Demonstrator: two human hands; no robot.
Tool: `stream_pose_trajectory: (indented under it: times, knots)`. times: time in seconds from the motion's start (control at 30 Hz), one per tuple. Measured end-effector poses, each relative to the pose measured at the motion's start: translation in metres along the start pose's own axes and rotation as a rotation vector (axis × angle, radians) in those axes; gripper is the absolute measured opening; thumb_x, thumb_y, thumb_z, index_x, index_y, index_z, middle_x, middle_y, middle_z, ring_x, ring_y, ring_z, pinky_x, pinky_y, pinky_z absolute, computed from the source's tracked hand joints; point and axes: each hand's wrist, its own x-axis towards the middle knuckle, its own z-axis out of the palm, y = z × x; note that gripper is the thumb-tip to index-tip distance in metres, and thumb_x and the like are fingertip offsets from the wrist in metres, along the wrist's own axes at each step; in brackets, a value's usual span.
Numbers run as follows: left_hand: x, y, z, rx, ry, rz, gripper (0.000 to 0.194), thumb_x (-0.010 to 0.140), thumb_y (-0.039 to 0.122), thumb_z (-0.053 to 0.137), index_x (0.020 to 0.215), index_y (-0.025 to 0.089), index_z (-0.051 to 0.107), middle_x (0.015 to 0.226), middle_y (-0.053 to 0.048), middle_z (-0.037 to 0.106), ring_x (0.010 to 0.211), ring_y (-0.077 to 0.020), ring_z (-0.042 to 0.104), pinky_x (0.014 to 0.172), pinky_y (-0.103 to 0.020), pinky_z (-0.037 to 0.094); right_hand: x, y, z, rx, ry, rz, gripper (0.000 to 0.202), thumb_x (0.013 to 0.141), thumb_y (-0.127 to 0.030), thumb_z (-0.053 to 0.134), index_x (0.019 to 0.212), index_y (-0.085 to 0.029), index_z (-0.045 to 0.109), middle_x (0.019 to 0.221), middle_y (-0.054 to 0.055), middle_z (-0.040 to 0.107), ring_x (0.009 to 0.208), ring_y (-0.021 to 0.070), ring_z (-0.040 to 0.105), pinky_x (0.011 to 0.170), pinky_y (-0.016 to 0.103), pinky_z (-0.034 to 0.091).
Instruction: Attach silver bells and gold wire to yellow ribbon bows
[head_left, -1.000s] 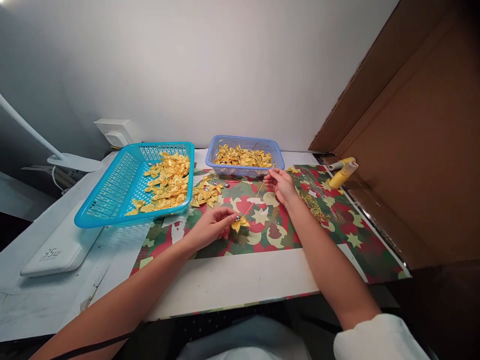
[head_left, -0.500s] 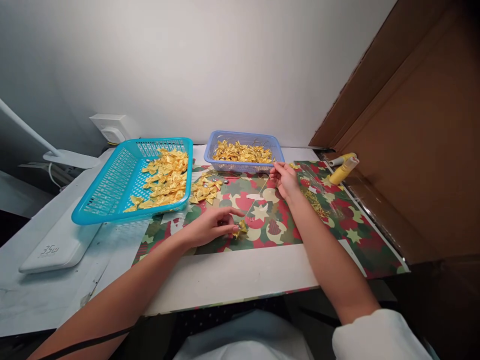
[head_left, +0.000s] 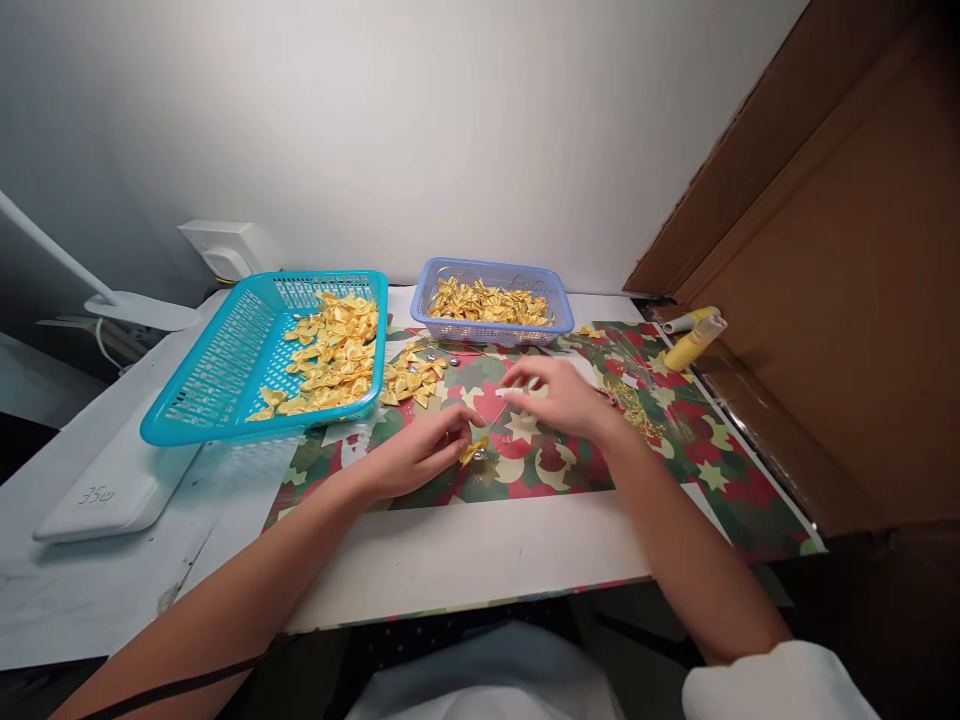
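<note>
From the head view, the left hand (head_left: 416, 455) rests low in the middle of the frame on the patterned wrapping paper (head_left: 705, 460) that covers the desk (head_left: 465, 560), its fingers (head_left: 454, 432) drawn together and pinching a small gold bow (head_left: 474, 449). The bow sits at the very tips of those fingers, poking out to their right and lying just above the paper. The right hand (head_left: 566, 400) hovers a little up and to the right of the bow, near it but apart from it; it is smeared by motion, the fingers (head_left: 525, 385) seem spread and pointing left, and I cannot tell whether they grip anything. Above the hands, toward the centre of the frame, a loose heap of gold bows (head_left: 412, 375) lies on the paper with a few small silvery beads (head_left: 452, 361) beside it. In the left half of the frame a turquoise basket (head_left: 225, 370) stands tilted, one edge raised, and holds more gold bows (head_left: 334, 355) gathered at its right end. Behind the heap, against the wall, a smaller lilac basket (head_left: 491, 335) is filled with gold pieces too. At the right edge of the paper, spools of yellow thread (head_left: 690, 340) lie next to a brown cardboard wall (head_left: 847, 300). At the far left a white lamp base (head_left: 112, 490) rests on the desk.
</note>
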Motion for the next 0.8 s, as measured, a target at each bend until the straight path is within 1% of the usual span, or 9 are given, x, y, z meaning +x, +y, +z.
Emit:
stream_pose_trajectory:
  times: [0.03, 0.07, 0.13, 0.23, 0.33, 0.43, 0.6, 0.7, 0.8]
  knots:
    - [0.000, 0.001, 0.000, 0.010, 0.008, 0.001, 0.020, 0.094, 0.030, 0.037, 0.106, 0.019, 0.050, 0.074, 0.002, 0.047, 0.063, -0.0119, 0.043, 0.060, -0.023, 0.039, -0.003, -0.003, 0.006, 0.040, -0.145, -0.071, 0.008, 0.079, -0.023, 0.062, 0.085, -0.022, 0.067, 0.091, 0.004, 0.069, 0.087, 0.0194, 0.061, 0.075, 0.029, 0.045]
    - [0.000, 0.002, -0.001, 0.020, 0.015, 0.002, 0.021, 0.094, 0.030, 0.037, 0.105, 0.019, 0.050, 0.074, 0.002, 0.047, 0.063, -0.0120, 0.043, 0.060, -0.023, 0.039, -0.006, -0.004, 0.011, 0.055, -0.232, -0.111, 0.012, 0.080, -0.022, 0.062, 0.090, -0.022, 0.067, 0.095, 0.004, 0.069, 0.090, 0.0192, 0.060, 0.077, 0.029, 0.045]
    - [0.000, 0.003, -0.001, 0.040, 0.029, 0.003, 0.021, 0.094, 0.030, 0.037, 0.104, 0.019, 0.051, 0.074, 0.001, 0.047, 0.063, -0.0122, 0.042, 0.059, -0.024, 0.038, -0.008, -0.002, 0.022, 0.036, -0.315, -0.134, 0.013, 0.082, -0.019, 0.058, 0.092, -0.021, 0.066, 0.089, 0.003, 0.067, 0.085, 0.0176, 0.059, 0.076, 0.028, 0.044]
    - [0.000, 0.002, -0.001, 0.048, 0.052, -0.020, 0.022, 0.094, 0.031, 0.038, 0.104, 0.019, 0.054, 0.074, 0.001, 0.047, 0.062, -0.0120, 0.040, 0.058, -0.023, 0.036, -0.008, 0.004, 0.029, 0.016, -0.343, -0.079, 0.011, 0.085, -0.017, 0.052, 0.081, -0.019, 0.062, 0.073, 0.000, 0.062, 0.068, 0.0142, 0.054, 0.065, 0.026, 0.040]
    - [0.002, -0.002, 0.002, -0.026, 0.113, -0.076, 0.023, 0.093, 0.035, 0.040, 0.102, 0.020, 0.055, 0.071, 0.002, 0.045, 0.060, -0.0112, 0.039, 0.054, -0.022, 0.035, -0.009, 0.006, 0.032, 0.044, -0.324, -0.034, 0.018, 0.088, -0.021, 0.048, 0.070, -0.019, 0.051, 0.067, -0.002, 0.053, 0.061, 0.0118, 0.046, 0.059, 0.024, 0.034]
    - [0.005, -0.007, 0.005, -0.177, 0.197, -0.089, 0.025, 0.092, 0.039, 0.044, 0.103, 0.019, 0.054, 0.075, 0.002, 0.049, 0.064, -0.0115, 0.045, 0.058, -0.022, 0.040, -0.012, 0.004, 0.035, 0.091, -0.296, -0.037, 0.021, 0.092, -0.024, 0.043, 0.071, -0.020, 0.043, 0.068, -0.003, 0.047, 0.062, 0.0116, 0.042, 0.060, 0.024, 0.033]
    - [0.008, -0.011, 0.010, -0.438, 0.278, -0.169, 0.029, 0.088, 0.044, 0.054, 0.104, 0.020, 0.055, 0.083, 0.000, 0.054, 0.071, -0.0119, 0.053, 0.065, -0.024, 0.047, -0.014, 0.000, 0.039, 0.157, -0.285, -0.022, 0.024, 0.097, -0.031, 0.032, 0.077, -0.021, 0.040, 0.071, -0.003, 0.044, 0.064, 0.0123, 0.042, 0.062, 0.025, 0.033]
    - [0.008, -0.010, 0.013, -0.574, 0.306, -0.218, 0.029, 0.084, 0.044, 0.060, 0.102, 0.021, 0.058, 0.079, 0.002, 0.054, 0.070, -0.0114, 0.054, 0.065, -0.023, 0.049, -0.014, 0.001, 0.038, 0.154, -0.319, -0.009, 0.030, 0.096, -0.035, 0.036, 0.070, -0.020, 0.037, 0.066, -0.004, 0.040, 0.061, 0.0117, 0.038, 0.059, 0.025, 0.030]
    - [0.010, -0.008, 0.015, -0.762, 0.289, -0.237, 0.028, 0.081, 0.040, 0.066, 0.100, 0.021, 0.059, 0.080, 0.002, 0.053, 0.073, -0.0106, 0.056, 0.068, -0.024, 0.051, -0.015, 0.002, 0.038, 0.198, -0.388, 0.026, 0.037, 0.093, -0.038, 0.042, 0.062, -0.020, 0.033, 0.059, -0.006, 0.032, 0.055, 0.0103, 0.032, 0.054, 0.024, 0.026]
